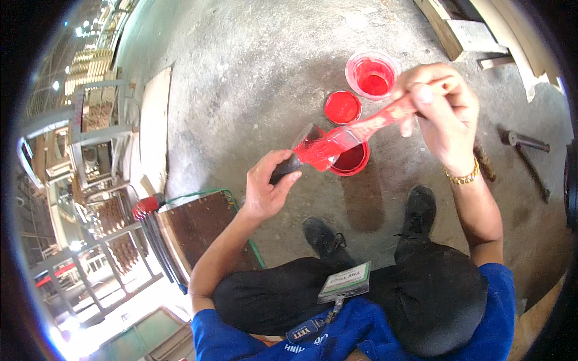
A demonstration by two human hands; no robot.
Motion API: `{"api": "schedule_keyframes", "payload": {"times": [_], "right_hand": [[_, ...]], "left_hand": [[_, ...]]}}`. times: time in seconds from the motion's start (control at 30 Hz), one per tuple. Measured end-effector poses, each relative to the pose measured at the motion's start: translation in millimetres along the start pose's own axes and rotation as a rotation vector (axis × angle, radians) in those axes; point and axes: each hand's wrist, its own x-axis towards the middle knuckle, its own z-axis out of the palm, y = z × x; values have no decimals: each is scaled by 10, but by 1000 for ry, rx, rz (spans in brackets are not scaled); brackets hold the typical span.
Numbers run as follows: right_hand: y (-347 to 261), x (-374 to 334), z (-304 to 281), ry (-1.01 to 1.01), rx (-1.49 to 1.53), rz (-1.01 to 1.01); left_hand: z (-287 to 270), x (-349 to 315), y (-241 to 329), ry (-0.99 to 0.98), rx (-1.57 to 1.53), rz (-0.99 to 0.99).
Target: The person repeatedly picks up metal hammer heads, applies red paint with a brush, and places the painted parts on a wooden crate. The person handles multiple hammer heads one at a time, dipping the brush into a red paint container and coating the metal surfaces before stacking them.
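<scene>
My right hand [448, 114] is closed around the handle of a paintbrush [379, 122], whose handle and bristles are smeared with wet red paint. My left hand [267, 188] grips a dark, rounded metal piece [285, 169], its far end partly coated red. The bristles lie against that piece, and they hide some of it. Just beneath the brush, an open tin of red paint [365, 162] stands on the floor, partly covered from view. Beyond it are a round red-coated lid [342, 107] and a pale plastic tub [355, 59] with red paint inside.
Dark metal bars [530, 142] lie on the concrete floor [241, 90] at the right. A brown board [201, 225] is near my left forearm, beside black tubes with a red end [146, 207]. Timber [472, 37] stands at the far right; metal frames [102, 135] line the left.
</scene>
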Motion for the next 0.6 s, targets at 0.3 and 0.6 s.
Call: {"api": "schedule_keyframes", "payload": {"times": [0.3,0.6], "right_hand": [[-145,99,-65,73,40,-22],[-13,119,-227,151,-29,1]], "left_hand": [[33,-27,-65,43,-100,65],[56,13,-86,53,-95,136]]}}
